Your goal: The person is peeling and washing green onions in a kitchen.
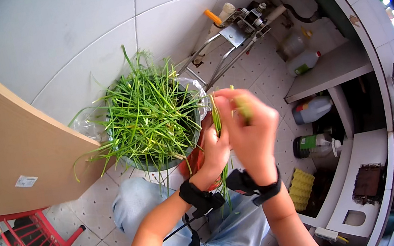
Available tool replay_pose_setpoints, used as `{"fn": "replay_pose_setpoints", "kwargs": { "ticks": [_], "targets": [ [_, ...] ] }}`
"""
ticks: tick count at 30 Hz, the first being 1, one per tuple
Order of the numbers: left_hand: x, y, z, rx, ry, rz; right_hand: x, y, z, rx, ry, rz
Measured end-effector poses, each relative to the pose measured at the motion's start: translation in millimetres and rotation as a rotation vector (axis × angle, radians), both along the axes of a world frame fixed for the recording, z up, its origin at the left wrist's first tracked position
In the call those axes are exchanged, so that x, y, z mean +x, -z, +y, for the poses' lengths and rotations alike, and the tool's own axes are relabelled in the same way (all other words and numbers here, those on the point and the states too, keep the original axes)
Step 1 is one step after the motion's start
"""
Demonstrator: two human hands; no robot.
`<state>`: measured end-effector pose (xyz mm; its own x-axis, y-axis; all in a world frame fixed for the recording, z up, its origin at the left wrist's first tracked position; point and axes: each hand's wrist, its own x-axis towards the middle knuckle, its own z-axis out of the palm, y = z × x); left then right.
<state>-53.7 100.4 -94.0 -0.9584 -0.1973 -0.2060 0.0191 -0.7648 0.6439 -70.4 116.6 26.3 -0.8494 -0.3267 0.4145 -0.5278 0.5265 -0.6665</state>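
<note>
My left hand (pixel 214 154) is closed around a small bunch of long green stalks (pixel 217 120), whose leaves hang down between my wrists. Just to its right, my right hand (pixel 250 119) is blurred, with its fingertips at the upper ends of the stalks and a blurred yellow-green bit at its fingers. Left of both hands stands a round dark bin (pixel 199 138), heaped with loose green grass-like leaves (pixel 146 115) that droop over its rim. Clear plastic film (pixel 197 88) shows at the bin's edge. Something red (pixel 192 162), perhaps a bag, lies partly hidden beneath my left hand.
A tan board (pixel 24 141) and a red metal chair (pixel 43 245) are at left. A metal-legged frame (pixel 224 50) stands by the tiled wall. Under the counter at right are plastic bottles (pixel 311 109), a yellow egg tray (pixel 301 187) and a shelf (pixel 326 69).
</note>
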Motion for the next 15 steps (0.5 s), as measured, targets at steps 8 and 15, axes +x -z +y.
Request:
{"fn": "replay_pose_setpoints", "kwargs": {
  "ticks": [8, 15],
  "targets": [
    [22, -35, -11, -0.327, -0.015, 0.077, -12, -3, 49, -0.118, 0.188, -0.298],
    [27, -44, -9, -0.387, 0.032, 0.113, -14, -8, 64, -0.302, 0.003, -0.405]
  ]
}}
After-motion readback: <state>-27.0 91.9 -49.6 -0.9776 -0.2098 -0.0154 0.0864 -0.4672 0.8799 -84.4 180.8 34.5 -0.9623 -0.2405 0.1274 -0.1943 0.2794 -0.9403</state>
